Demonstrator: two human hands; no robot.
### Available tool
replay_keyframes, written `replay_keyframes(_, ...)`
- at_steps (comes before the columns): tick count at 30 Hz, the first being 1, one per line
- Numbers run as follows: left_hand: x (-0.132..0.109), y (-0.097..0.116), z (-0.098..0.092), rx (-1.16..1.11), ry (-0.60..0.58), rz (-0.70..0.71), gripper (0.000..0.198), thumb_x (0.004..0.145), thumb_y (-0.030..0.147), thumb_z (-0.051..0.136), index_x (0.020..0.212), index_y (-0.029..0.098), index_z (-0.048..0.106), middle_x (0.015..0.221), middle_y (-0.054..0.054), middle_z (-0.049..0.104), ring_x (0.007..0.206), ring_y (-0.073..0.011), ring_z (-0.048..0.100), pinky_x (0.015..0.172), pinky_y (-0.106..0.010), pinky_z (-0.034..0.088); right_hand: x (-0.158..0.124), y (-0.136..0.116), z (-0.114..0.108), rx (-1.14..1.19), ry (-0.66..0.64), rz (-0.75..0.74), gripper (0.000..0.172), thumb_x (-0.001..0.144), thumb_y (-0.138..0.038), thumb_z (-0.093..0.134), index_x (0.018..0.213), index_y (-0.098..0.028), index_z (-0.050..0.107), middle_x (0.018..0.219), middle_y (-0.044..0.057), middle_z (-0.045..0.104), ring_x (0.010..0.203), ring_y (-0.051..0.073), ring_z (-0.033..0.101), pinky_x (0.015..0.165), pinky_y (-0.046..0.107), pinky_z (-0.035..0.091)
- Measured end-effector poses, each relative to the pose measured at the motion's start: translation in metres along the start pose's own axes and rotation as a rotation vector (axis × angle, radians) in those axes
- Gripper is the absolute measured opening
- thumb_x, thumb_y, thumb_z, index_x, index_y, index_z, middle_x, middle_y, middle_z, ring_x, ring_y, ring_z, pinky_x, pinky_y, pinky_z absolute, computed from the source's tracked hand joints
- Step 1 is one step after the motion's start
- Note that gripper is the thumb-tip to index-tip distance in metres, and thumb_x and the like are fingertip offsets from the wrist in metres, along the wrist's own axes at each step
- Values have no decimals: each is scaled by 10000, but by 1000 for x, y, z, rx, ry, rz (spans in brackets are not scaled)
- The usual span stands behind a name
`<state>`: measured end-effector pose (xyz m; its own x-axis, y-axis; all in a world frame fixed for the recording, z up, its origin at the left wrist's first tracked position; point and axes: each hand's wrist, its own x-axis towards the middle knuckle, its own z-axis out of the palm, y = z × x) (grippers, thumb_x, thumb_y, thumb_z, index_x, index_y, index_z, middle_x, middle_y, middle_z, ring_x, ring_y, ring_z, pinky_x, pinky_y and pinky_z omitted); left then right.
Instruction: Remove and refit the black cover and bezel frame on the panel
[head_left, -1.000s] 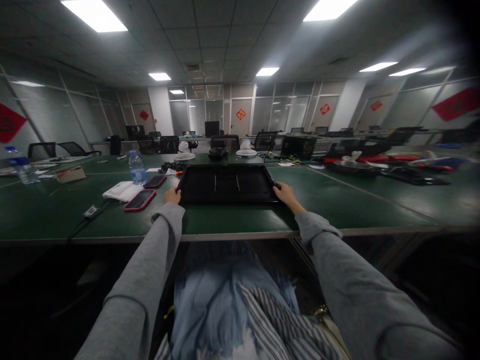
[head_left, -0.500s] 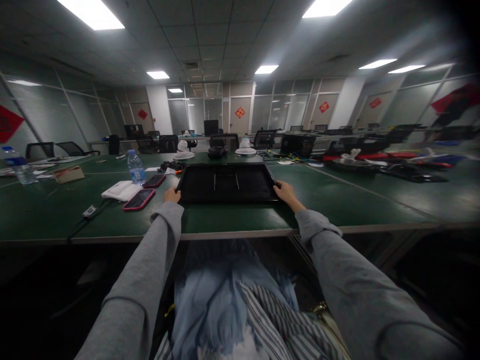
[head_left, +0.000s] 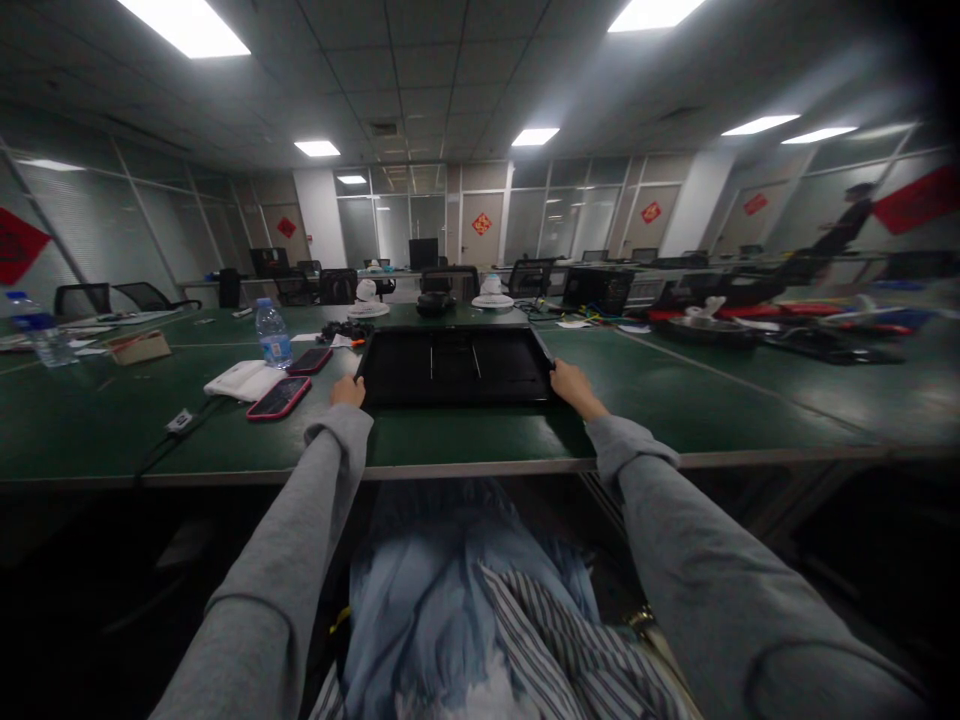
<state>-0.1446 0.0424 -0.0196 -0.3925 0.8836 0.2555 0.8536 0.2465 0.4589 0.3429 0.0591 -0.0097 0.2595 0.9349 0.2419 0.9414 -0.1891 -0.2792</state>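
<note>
while both hands grip the black panel by opposite edges, green tabletop extends rightward (phones leftward).

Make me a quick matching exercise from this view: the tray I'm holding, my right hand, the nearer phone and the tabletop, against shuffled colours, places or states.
Column one:
1. tray
2. right hand
3. nearer phone
4. tabletop

Column two:
A. pink-edged, lying flat
B. green
C. black, held at both ends
D. gripping the tray's right end

Pairs: 1-C, 2-D, 3-A, 4-B
</note>
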Motion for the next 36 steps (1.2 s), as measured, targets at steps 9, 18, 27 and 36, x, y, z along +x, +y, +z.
replay_keyframes(9,-4,3,-1,1,17,22,390,983,364,444,1214,119,640,1246,-205,675,1204,-310,610,947,-383,449,14,14,12,106,82,-97,497,984,-233,398,1441,-69,506,1354,187,599,1230,255,572,1027,340,418)
replay_keyframes(18,-26,24,0,141,258,50,356,989,280,402,1216,97,606,1300,-238,599,1250,-357,523,1010,-507,393,-7,-3,5,-100,250,-33,404,1005,-291,366,1263,-98,609,1205,231,616,1154,317,550,947,417,397)
replay_keyframes(27,-44,70,17,133,346,287,409,1016,271,313,1306,156,578,1371,-185,532,1283,-318,438,1064,-527,333,-28,-77,24,-77,384,-170,492,1025,-342,281,1359,-77,525,1273,240,521,1194,353,423,967,473,313)
replay_keyframes(36,-50,117,36,54,153,485,443,1023,376,327,1343,181,563,1397,-175,498,1291,-310,418,1084,-528,310,-23,-118,35,-34,267,-292,575,1033,-442,230,1390,-83,503,1303,228,505,1189,354,417,991,508,328)
